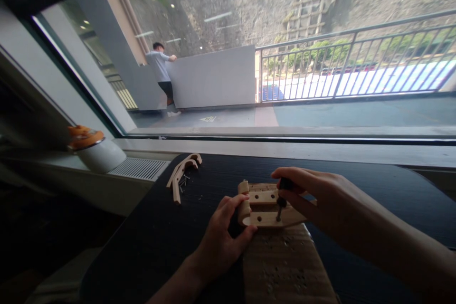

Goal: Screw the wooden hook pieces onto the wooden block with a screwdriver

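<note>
A small wooden assembly [265,206] of pale slats with holes lies on a flat wooden board [285,266] on the dark table [149,242]. My left hand [223,237] grips the assembly's rounded left end, thumb and fingers pressed against it. My right hand [317,194] is closed on a black-handled screwdriver [282,197], held upright with its tip in a hole of the front slat. Both forearms come in from the bottom of the view.
Curved wooden pieces [181,173] and a few small screws [184,181] lie at the table's far left. A white pot with an orange object [93,148] stands on the sill beside a vent grille [137,167]. Outside the window, a person [162,73] leans on a balcony wall.
</note>
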The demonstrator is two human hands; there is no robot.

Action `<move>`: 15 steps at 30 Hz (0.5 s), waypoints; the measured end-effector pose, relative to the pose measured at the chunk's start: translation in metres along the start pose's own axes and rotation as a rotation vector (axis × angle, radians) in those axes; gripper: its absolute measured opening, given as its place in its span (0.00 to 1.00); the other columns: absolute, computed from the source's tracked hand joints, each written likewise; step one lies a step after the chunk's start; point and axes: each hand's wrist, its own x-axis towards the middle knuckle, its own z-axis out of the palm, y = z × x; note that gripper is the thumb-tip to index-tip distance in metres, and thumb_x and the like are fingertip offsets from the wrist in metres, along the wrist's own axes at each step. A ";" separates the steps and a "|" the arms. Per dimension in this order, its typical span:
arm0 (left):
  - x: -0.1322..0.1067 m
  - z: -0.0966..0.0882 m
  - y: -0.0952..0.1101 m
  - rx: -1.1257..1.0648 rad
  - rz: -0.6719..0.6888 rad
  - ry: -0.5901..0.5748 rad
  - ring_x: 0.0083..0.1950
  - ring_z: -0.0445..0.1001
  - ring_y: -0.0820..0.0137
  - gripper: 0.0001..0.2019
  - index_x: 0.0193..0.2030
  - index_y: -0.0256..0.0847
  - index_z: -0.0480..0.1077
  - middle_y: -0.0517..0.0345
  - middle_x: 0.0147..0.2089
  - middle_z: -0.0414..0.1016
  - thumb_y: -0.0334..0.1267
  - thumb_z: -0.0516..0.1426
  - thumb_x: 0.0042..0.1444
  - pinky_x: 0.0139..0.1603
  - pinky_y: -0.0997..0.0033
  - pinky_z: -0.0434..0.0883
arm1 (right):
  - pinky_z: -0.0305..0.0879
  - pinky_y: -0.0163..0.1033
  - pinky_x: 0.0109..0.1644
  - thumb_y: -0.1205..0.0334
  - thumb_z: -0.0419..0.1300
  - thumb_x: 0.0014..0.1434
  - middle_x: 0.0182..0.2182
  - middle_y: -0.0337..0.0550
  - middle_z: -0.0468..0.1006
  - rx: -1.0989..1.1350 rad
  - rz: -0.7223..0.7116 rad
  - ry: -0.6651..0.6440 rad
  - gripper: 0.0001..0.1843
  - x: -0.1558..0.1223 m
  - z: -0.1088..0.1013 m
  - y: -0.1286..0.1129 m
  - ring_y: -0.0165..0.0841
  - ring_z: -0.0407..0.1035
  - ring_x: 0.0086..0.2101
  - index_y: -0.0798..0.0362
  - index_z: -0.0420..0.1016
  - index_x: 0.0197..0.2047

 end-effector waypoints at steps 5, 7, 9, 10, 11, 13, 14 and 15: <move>0.001 0.001 -0.002 0.002 -0.005 -0.003 0.53 0.69 0.66 0.24 0.57 0.49 0.58 0.57 0.51 0.68 0.32 0.59 0.55 0.58 0.63 0.64 | 0.63 0.35 0.31 0.57 0.51 0.64 0.37 0.34 0.79 -0.071 0.049 -0.013 0.11 0.004 0.001 -0.002 0.32 0.74 0.32 0.44 0.68 0.49; 0.000 0.001 -0.003 0.011 -0.005 0.004 0.54 0.68 0.65 0.24 0.57 0.48 0.58 0.56 0.51 0.68 0.31 0.59 0.55 0.59 0.61 0.64 | 0.64 0.36 0.33 0.59 0.50 0.64 0.39 0.36 0.78 -0.059 0.060 -0.023 0.11 0.006 0.002 -0.006 0.32 0.73 0.34 0.45 0.67 0.49; 0.000 0.001 -0.002 0.016 -0.003 0.010 0.53 0.68 0.64 0.24 0.57 0.47 0.58 0.55 0.50 0.69 0.31 0.59 0.55 0.59 0.60 0.64 | 0.65 0.36 0.37 0.62 0.48 0.65 0.43 0.38 0.76 -0.003 0.041 -0.043 0.12 0.007 0.003 -0.009 0.31 0.72 0.37 0.46 0.66 0.50; 0.000 0.001 -0.002 0.015 -0.003 0.010 0.53 0.68 0.64 0.24 0.57 0.47 0.58 0.55 0.50 0.69 0.31 0.59 0.55 0.58 0.60 0.64 | 0.65 0.36 0.39 0.63 0.47 0.65 0.45 0.38 0.75 0.036 0.022 -0.060 0.12 0.007 0.003 -0.011 0.30 0.72 0.38 0.46 0.66 0.50; 0.000 0.000 -0.001 0.011 -0.001 0.007 0.53 0.69 0.65 0.24 0.57 0.47 0.58 0.56 0.50 0.69 0.31 0.59 0.55 0.58 0.61 0.65 | 0.65 0.35 0.40 0.63 0.47 0.66 0.46 0.37 0.73 0.076 0.002 -0.078 0.12 0.007 0.004 -0.011 0.30 0.71 0.39 0.45 0.65 0.50; 0.000 0.000 0.000 0.001 0.003 0.005 0.52 0.69 0.66 0.24 0.57 0.48 0.58 0.57 0.49 0.69 0.31 0.59 0.55 0.57 0.62 0.65 | 0.64 0.34 0.41 0.63 0.46 0.66 0.47 0.36 0.72 0.136 -0.019 -0.116 0.13 0.006 0.003 -0.012 0.28 0.70 0.40 0.43 0.64 0.51; 0.001 0.000 0.001 0.000 0.005 0.006 0.52 0.69 0.66 0.24 0.57 0.49 0.58 0.57 0.49 0.69 0.31 0.59 0.55 0.57 0.63 0.65 | 0.64 0.35 0.42 0.63 0.46 0.66 0.47 0.36 0.72 0.155 -0.022 -0.131 0.13 0.006 0.002 -0.013 0.28 0.70 0.39 0.42 0.64 0.52; 0.001 0.000 0.001 0.001 0.005 0.007 0.52 0.69 0.66 0.25 0.57 0.49 0.58 0.58 0.49 0.68 0.31 0.59 0.55 0.57 0.63 0.65 | 0.64 0.34 0.42 0.63 0.47 0.66 0.47 0.35 0.72 0.169 -0.026 -0.143 0.14 0.006 0.002 -0.013 0.28 0.70 0.39 0.41 0.64 0.53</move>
